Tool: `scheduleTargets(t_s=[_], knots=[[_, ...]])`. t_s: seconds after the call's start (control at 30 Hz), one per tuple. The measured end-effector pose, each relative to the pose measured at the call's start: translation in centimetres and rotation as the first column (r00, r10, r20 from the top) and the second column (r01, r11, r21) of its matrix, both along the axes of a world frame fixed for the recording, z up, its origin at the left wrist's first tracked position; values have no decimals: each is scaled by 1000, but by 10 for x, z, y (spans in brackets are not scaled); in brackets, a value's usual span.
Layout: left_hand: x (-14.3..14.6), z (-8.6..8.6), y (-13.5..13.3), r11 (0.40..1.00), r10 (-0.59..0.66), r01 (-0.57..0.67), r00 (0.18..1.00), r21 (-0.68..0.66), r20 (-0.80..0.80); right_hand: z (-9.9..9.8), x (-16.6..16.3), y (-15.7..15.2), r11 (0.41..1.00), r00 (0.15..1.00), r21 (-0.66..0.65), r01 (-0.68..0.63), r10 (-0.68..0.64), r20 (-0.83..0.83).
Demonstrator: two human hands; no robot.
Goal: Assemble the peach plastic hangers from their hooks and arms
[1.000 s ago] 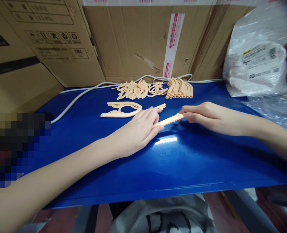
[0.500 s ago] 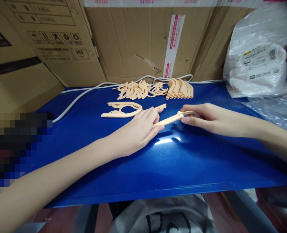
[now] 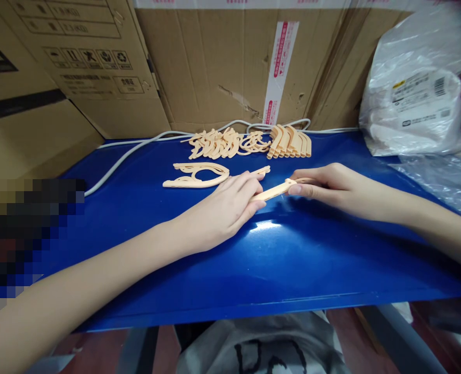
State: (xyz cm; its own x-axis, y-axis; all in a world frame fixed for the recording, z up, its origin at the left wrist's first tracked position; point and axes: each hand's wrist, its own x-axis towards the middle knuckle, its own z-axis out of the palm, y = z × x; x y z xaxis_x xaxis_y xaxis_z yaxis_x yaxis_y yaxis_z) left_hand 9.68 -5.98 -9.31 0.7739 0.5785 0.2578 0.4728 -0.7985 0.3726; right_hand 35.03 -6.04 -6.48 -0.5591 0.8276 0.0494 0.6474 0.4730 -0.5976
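Observation:
Both hands hold a beige plastic folding hanger [image 3: 274, 192] over the blue table. My left hand [image 3: 234, 205] is closed round its long arm, thumb in front and fingers on top. At its jointed end, my right hand [image 3: 329, 184] pinches it between thumb and fingers, and a thin curved part runs under the fingers there. Another beige arm [image 3: 263, 170] sticks out behind my left knuckles; whether it joins the held piece is hidden. Left of my left hand lies a folded beige hanger [image 3: 195, 182], flat on the table.
Along the back lie several loose hanger arms [image 3: 216, 144], several hooks [image 3: 254, 143] and a row of curved hollow pieces [image 3: 290, 142]. A white cable [image 3: 127, 156] runs behind them by the cardboard boxes [image 3: 214, 62]. A clear plastic bag [image 3: 413, 98] stands back right.
The held hanger has shifted very slightly in the hands, and the right thumb has slid a little left over the joint. The other parts stay where they were.

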Motion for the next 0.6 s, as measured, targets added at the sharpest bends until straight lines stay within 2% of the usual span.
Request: scheduleTargets(t_s=[0.23, 0.43, 0.6], knots=[[0, -1, 1, 999, -14, 15, 1000, 44, -28, -1, -1, 0, 999, 1000, 35, -18, 17, 27], [-2, -2, 1, 996, -17, 23, 998, 92, -64, 0, 4, 2, 973, 980, 214, -81, 39, 195], [-3, -1, 2, 994, -25, 34, 996, 108, -90, -7, 8, 3, 939, 967, 333, -92, 4, 255]])
